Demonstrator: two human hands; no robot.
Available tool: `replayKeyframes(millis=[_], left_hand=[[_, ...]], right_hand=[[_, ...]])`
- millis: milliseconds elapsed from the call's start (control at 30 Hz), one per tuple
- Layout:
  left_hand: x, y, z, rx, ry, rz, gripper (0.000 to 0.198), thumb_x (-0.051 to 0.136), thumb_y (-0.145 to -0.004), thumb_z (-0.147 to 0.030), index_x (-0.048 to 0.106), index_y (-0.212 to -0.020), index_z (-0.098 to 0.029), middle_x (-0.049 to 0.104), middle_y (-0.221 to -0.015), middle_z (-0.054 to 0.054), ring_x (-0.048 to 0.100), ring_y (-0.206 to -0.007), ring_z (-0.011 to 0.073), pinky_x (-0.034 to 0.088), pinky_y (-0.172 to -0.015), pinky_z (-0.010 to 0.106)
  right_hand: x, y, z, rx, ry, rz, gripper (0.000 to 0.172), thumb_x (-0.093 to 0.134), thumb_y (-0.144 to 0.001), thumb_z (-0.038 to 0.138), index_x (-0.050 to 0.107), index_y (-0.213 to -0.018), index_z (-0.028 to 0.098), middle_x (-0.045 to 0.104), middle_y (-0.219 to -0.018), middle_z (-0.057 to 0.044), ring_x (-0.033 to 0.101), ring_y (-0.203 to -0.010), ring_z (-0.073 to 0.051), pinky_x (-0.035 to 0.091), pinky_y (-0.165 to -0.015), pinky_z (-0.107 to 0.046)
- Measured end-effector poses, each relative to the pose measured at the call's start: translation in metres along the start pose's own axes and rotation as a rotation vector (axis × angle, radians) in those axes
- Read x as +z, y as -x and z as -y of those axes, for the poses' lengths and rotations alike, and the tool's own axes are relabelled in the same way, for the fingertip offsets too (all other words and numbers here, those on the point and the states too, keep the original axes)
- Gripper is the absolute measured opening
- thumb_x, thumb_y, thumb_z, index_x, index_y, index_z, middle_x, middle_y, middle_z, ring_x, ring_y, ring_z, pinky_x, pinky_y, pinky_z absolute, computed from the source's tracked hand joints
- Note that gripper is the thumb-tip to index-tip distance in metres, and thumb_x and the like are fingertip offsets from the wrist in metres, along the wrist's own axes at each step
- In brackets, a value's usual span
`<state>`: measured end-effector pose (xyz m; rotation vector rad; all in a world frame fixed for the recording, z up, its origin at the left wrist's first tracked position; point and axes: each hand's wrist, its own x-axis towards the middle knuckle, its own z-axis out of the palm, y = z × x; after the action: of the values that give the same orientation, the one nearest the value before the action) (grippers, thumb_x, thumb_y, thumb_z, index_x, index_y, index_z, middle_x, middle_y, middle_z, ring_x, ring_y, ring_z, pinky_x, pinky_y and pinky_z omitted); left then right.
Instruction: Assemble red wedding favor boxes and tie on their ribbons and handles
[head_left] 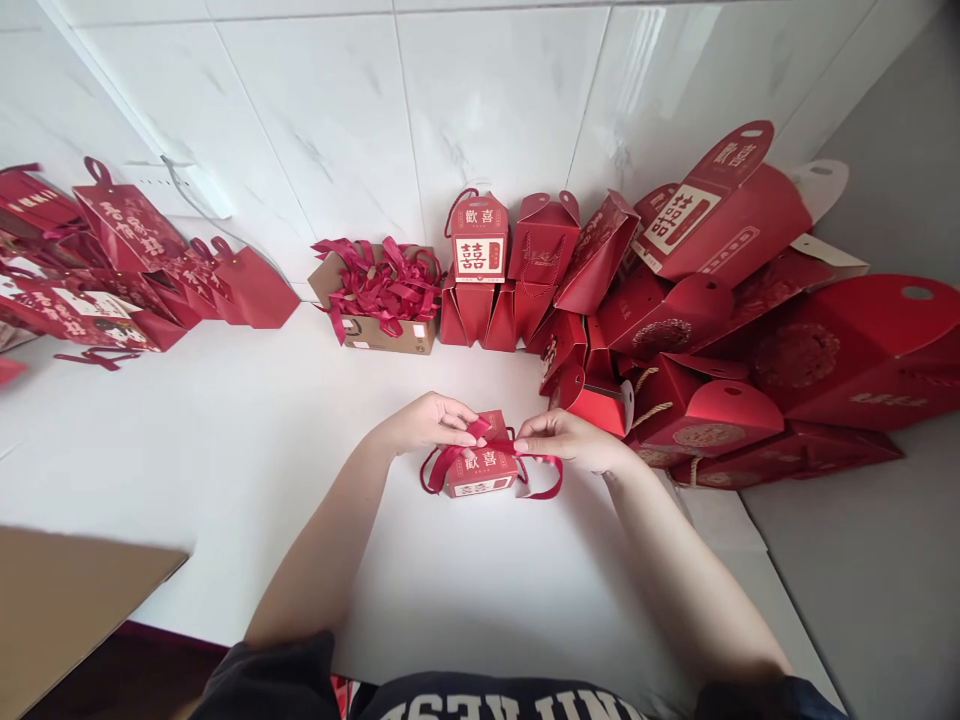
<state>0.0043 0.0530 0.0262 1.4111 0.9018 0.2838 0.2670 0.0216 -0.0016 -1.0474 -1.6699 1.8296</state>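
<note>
A small red gift box (481, 474) with a white label stands on the white table (247, 440) in front of me. A dark red ribbon (541, 486) loops around its top and hangs out on both sides. My left hand (424, 422) pinches the ribbon at the left of the box top. My right hand (566, 438) pinches it at the right. Both hands sit close together over the box.
A cardboard box full of red ribbons (381, 288) stands against the tiled wall. Finished red boxes (480, 245) are stacked beside it. A big heap of red gift bags (720, 330) fills the right, more bags (112, 270) lie at left. A brown cardboard flap (67, 600) is near left.
</note>
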Motion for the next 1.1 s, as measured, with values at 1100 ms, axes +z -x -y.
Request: replayKeyframes(millis=[1100], left_hand=[[0.007,0.004,-0.007,0.105,-0.236,-0.019,0.036,0.058,-0.086,-0.044,0.073,-0.084,-0.011,0.066,-0.071,0.004,0.055,-0.061,0.0117,0.041,-0.058,0.023]], right_hand=[[0.044,-0.004,0.019,-0.211,0.524,-0.342,0.025,0.067,-0.081,0.046,0.059,-0.083,0.022,0.059,-0.084,-0.001,0.053,-0.073,-0.015,0.041,-0.068,-0.028]])
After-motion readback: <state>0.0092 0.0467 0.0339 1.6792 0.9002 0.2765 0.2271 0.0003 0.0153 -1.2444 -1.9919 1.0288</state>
